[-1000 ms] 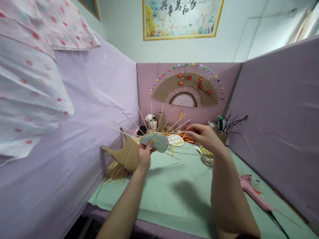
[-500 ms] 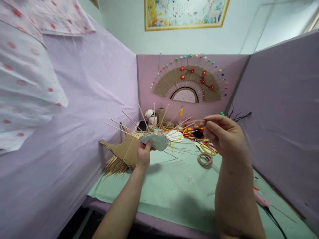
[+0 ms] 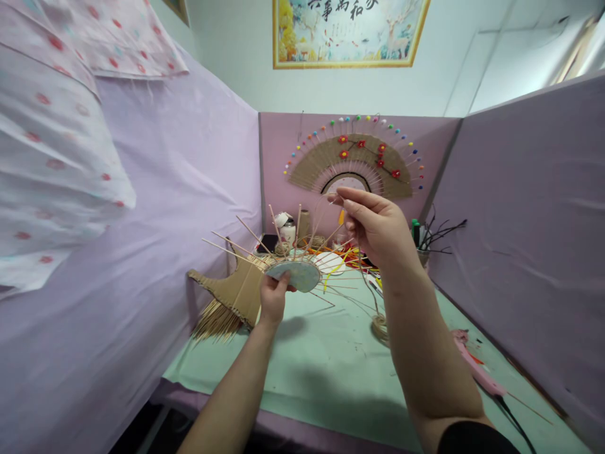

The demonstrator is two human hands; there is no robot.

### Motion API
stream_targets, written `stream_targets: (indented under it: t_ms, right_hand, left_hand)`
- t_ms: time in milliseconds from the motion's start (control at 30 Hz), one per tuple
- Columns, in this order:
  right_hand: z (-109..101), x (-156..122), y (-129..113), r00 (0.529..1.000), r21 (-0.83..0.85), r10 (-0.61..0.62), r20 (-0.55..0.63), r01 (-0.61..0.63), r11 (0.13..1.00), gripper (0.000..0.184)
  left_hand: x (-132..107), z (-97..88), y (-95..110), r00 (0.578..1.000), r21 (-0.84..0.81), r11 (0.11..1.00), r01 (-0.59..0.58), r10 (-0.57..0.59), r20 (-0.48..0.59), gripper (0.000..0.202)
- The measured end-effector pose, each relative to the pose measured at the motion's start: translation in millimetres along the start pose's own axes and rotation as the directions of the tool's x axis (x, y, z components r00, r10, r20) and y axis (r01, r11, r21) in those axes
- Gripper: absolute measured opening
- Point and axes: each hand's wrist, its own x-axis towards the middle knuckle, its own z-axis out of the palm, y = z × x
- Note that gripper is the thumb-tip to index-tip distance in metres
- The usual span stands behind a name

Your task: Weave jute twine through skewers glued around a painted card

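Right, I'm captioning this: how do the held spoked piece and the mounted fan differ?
The spoked piece is held in the left hand; the fan is mounted on the back panel. The spoked piece's sticks end bare; the fan's carry coloured balls. The fan bears red flowers; the spoked piece shows none. Both have radiating sticks.

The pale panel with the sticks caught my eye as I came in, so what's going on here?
One person is working with both hands. The left hand grips the pale panel, whose thin sticks fan out from its edge. The right hand is raised above the table with its fingers pinched on a cord, which runs down to a coil. A decorated fan hangs on the partition behind.
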Motion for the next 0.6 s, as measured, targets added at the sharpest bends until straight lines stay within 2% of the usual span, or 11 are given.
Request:
stream_targets:
  t_ms: [133, 200, 300, 367, 467, 600]
  right_hand:
    - [-1, -23, 6, 0.983, -0.155, -0.041, -0.18, 0.012, 0.988, 0.036]
    - [-4, -37, 12, 0.975, -0.275, -0.063, -0.215, 0.002, 0.961, 0.033]
    - [-11, -53, 30, 0.991, -0.43, -0.017, -0.133, -0.042, 0.902, 0.026]
    - [-17, -60, 50, 0.995, -0.508, 0.076, -0.057, -0.094, 0.856, 0.024]
    - [-24, -67, 85, 0.975, -0.637, 0.223, 0.005, -0.169, 0.752, 0.022]
    - [-29, -76, 127, 0.947, -0.738, 0.32, -0.024, -0.233, 0.633, 0.023]
  left_hand:
    - [0, 0.4, -1, 1.0, 0.0, 1.0, 0.01, -0.01, -0.013, 0.04]
    - [0, 0.4, -2, 0.999, 0.0, 1.0, 0.011, -0.011, -0.032, 0.041]
    - [2, 0.1, -3, 0.997, -0.004, 1.0, 0.006, -0.006, -0.073, 0.041]
    - [3, 0.0, -3, 0.995, -0.011, 1.0, 0.006, -0.007, -0.101, 0.041]
    - [4, 0.3, -1, 0.99, -0.049, 0.999, 0.015, -0.022, -0.142, 0.042]
    - [2, 2.2, 0, 0.988, -0.114, 0.993, 0.031, -0.048, -0.149, 0.042]
